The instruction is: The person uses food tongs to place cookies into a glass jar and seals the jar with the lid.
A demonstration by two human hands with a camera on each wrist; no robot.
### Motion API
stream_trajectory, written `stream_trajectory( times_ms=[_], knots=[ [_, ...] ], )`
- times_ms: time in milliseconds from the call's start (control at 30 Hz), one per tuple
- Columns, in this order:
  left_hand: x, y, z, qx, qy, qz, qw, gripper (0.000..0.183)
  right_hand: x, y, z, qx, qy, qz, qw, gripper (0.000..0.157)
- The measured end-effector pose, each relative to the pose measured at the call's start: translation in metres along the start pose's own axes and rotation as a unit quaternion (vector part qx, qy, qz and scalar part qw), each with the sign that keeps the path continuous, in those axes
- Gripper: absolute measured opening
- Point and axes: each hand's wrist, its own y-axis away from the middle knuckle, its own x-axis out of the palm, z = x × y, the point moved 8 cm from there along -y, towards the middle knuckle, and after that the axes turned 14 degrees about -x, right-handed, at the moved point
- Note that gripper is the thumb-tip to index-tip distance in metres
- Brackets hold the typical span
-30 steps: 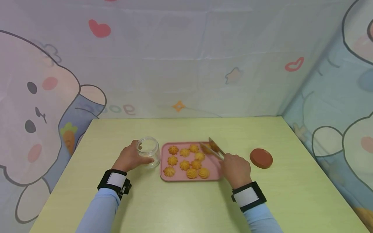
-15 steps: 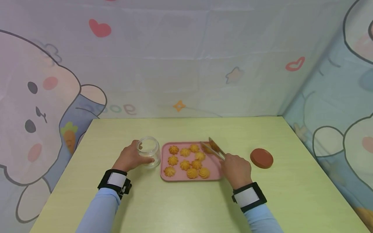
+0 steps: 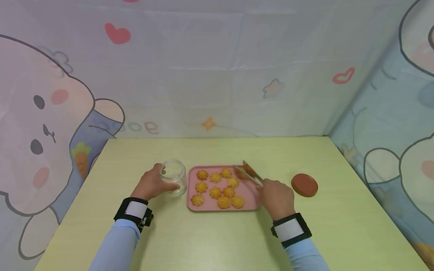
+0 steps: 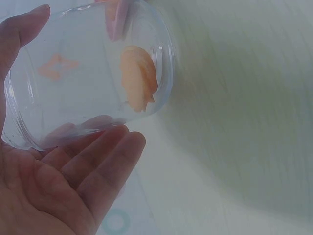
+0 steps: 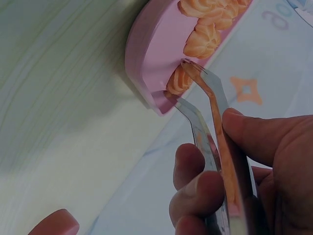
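Left of the pink tray [image 3: 250,197], the left hand [image 3: 152,183] curls thumb and fingers round a glass jar [image 3: 174,180]; the left wrist view shows one cookie [image 4: 138,78] inside, unclear from the head. At the tray's far right corner, the right hand [image 3: 276,198] grips metal tongs [image 5: 219,110]. Only the right wrist view clearly shows their parted tips flanking another cookie [image 5: 179,82]; contact is uncertain. Right of the tray lies a reddish lid [image 3: 304,185].
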Motion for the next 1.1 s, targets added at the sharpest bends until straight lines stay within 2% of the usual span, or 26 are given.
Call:
stream_trajectory(
  times_ms=[700,1100],
  knots=[
    [-0.002,0.003,-0.002,-0.001,-0.004,0.001,1.0,0.095,-0.011,0.003,0.0,-0.01,-0.024,-0.04,0.999,0.026],
    [-0.001,0.002,-0.002,0.0,-0.005,0.0,1.0,0.097,-0.024,0.001,0.01,-0.02,-0.032,-0.046,0.998,0.021]
  ],
)
